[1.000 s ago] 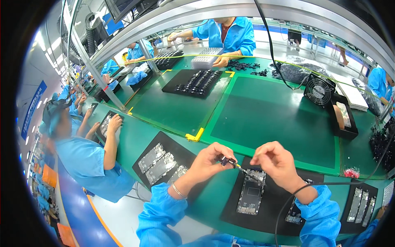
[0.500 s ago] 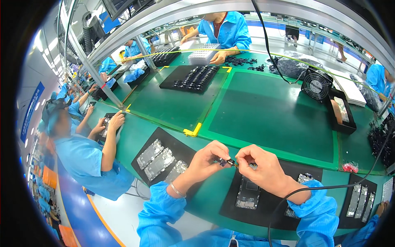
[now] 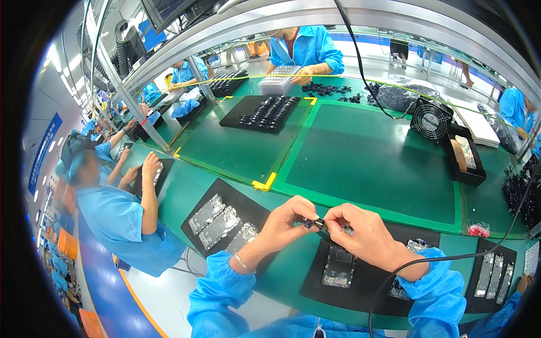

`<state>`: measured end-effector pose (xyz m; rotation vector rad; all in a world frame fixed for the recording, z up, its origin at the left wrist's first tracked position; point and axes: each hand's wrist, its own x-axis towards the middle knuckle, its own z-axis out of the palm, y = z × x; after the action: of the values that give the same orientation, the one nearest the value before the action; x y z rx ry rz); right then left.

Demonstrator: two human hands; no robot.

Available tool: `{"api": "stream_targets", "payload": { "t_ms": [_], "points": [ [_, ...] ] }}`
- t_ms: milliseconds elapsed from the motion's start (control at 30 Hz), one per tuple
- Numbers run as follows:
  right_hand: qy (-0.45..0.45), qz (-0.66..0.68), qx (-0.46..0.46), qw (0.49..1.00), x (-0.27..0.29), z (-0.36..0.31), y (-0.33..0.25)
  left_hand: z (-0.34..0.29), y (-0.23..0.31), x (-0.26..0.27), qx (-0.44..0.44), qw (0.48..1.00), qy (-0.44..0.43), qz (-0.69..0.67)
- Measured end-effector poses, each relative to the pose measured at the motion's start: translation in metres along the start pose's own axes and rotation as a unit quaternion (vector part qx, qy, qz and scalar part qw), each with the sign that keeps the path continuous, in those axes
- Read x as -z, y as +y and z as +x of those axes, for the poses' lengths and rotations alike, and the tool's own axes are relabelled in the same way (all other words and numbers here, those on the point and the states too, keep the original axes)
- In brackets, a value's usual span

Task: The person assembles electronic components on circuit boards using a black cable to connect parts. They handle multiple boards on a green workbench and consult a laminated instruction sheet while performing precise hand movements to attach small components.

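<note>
Far left, a seated co-worker [image 3: 115,208] in a blue smock is resting a hand on a dark tray; other workers are sitting further up the line. Near left on the green mat [image 3: 360,163], a black tray [image 3: 225,217] is holding three silvery metal frames, flat and stamped, edges looking sharp.

Left hand [image 3: 284,222] is coming in from below, wrist wearing a thin bangle [image 3: 243,262], thumb and forefinger pinching a small dark part [image 3: 309,223] at its left end. The part is sitting between both hands, raised just above the phone board [image 3: 338,267]. Right hand [image 3: 360,234] is closing on the same part from the right, fingers curled tight and pressed together around it; whether a tool is in that fist, cannot tell. A black cable [image 3: 451,259] is running past the right wrist.

The part is looking tiny, light and stiff, probably fragile, easy to drop. Best grip: fingertip pinch at the ends, not on any contacts. The board below is flat, rigid, dark with metal patches, lying on a black mat [image 3: 372,279].

Far centre, a tray of small black parts [image 3: 265,111]. Right of it, a black fan [image 3: 431,119] with a round grille, then a black box [image 3: 463,160]. Near right, more silvery frames [image 3: 496,275] lying in a tray.
</note>
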<state>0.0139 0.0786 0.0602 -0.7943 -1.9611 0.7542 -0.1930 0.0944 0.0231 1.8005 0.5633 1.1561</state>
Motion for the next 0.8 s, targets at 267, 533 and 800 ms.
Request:
{"api": "stream_targets", "payload": {
  "t_ms": [267,533,800],
  "points": [
    [-0.014,0.121,-0.169,0.978,0.020,-0.008,0.022,0.012,-0.009,-0.021,0.066,0.988,-0.067,-0.122],
    [0.154,0.096,-0.164,0.970,0.054,-0.030,0.039,0.055,-0.042,-0.091,0.312,0.928,-0.180,-0.093],
    [0.145,0.117,-0.184,0.965,0.060,-0.049,0.031,0.052,-0.110,-0.144,0.141,0.971,-0.153,0.116]
  ]
}}
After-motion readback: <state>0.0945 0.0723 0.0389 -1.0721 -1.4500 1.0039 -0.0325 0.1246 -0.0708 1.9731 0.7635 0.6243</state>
